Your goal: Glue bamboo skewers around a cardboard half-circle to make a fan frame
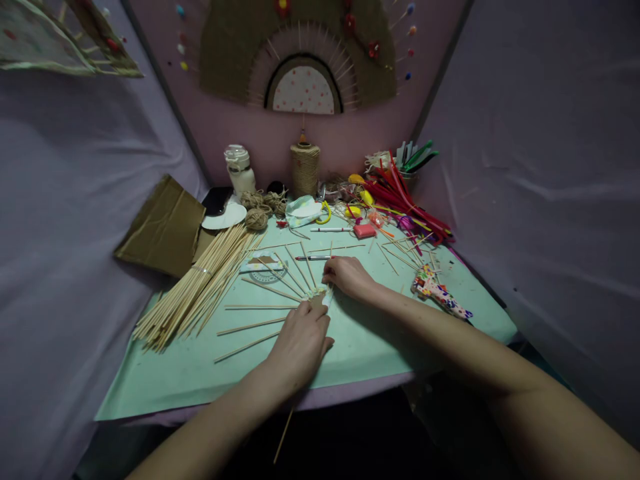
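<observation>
A small cardboard piece (pixel 318 302) lies on the mint tablecloth (pixel 370 350), wooden sticks (pixel 260 307) fanning leftward. The left hand (pixel 303 337) covers it, grip hidden; the right hand (pixel 347 275) pinches another stick (pixel 331 247) alongside. A slipping palm or brushing wrist could skew the fan.

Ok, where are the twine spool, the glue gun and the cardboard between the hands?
Twine spool (pixel 305 172), head view: its wound side.
Glue gun (pixel 435 291), head view: its patterned casing.
Cardboard (pixel 317 301), head view: its bare brown part.
</observation>
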Motion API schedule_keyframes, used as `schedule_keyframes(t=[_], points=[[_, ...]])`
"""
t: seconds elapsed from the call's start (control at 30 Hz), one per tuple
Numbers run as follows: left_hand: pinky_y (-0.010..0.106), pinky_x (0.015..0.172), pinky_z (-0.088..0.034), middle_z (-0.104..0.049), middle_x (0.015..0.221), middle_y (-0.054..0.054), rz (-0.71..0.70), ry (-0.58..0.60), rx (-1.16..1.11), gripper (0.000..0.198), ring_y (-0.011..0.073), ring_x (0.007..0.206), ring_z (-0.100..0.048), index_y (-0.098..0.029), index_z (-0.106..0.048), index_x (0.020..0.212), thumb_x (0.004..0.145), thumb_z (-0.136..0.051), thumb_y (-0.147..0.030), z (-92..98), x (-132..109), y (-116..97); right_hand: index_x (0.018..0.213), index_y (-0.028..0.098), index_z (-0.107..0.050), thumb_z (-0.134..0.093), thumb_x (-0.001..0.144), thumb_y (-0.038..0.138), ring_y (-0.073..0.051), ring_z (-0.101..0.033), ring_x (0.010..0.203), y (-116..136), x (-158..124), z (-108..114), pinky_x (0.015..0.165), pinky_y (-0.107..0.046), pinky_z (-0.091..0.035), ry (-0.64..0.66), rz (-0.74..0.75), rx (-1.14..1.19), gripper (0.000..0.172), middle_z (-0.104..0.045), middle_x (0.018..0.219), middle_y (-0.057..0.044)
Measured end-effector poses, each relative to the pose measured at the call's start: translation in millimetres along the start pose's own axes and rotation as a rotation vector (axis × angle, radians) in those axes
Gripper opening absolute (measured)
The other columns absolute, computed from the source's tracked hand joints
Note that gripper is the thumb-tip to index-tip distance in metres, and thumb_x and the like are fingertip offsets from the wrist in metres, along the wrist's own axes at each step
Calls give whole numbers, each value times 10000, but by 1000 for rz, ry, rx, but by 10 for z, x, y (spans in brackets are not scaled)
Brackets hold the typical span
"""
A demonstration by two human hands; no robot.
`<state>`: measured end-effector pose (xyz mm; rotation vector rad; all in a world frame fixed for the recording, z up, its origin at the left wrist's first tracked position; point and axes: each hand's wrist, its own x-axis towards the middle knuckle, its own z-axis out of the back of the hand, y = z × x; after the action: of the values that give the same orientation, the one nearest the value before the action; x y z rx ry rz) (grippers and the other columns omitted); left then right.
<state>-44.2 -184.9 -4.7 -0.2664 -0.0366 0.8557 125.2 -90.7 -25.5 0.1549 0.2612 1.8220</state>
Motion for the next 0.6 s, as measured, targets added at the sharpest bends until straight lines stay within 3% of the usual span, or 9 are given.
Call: schedule_keyframes(t=[0.3, 0.47, 0.6], points=[[444, 903, -407, -561, 1249, 91, 12, 30, -31, 133, 308, 1107, -463, -156, -629, 944, 845, -580, -230, 21, 4, 3, 881, 207, -706, -663, 797, 298, -190, -630, 817, -33, 17, -32, 645, -246, -348, -18, 13, 35, 131, -723, 901, -47], [447, 917, -399, -548, 1269, 92, 12, 29, -60, 114, 305, 1114, -463, -160, -634, 922, 838, -587, -221, 55, 10, 12, 951, 204, -687, -677, 784, 328, -200, -637, 802, -47, 15, -38, 629, -246, -360, -48, -10, 66, 208, -728, 872, -51], [434, 928, -395, -586, 1193, 94, 9, 35, -60, 104, 294, 1106, -469, -161, -638, 906, 836, -585, -217, 65, 3, 7, 951, 189, -684, -647, 810, 315, -200, -646, 798, -54, -17, -19, 634, -243, -380, -73, -22, 101, 193, -731, 863, -63]])
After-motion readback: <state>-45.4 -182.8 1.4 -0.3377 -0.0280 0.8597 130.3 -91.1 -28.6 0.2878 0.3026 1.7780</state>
